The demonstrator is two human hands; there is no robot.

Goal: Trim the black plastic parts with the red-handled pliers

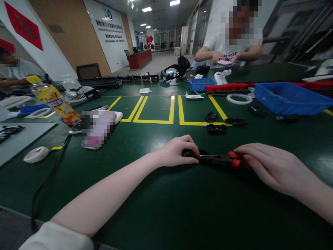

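My left hand (178, 151) rests on the green table (166, 208) with its fingers closed around a small black part (189, 152). My right hand (270, 166) grips the red-and-black handles of a pair of pliers (221, 159), which lie flat on the table. The pliers' dark jaws point left and meet the black part under my left fingers. Three more small black parts (216, 129) lie just beyond, near a yellow tape line (182, 113).
A blue bin (291, 99) stands at the right, a smaller blue tray (201, 84) and a red bar (226, 87) further back. A person sits across the table, another at the far left. A bottle (56, 100), a phone and a white tape roll (36, 154) lie left.
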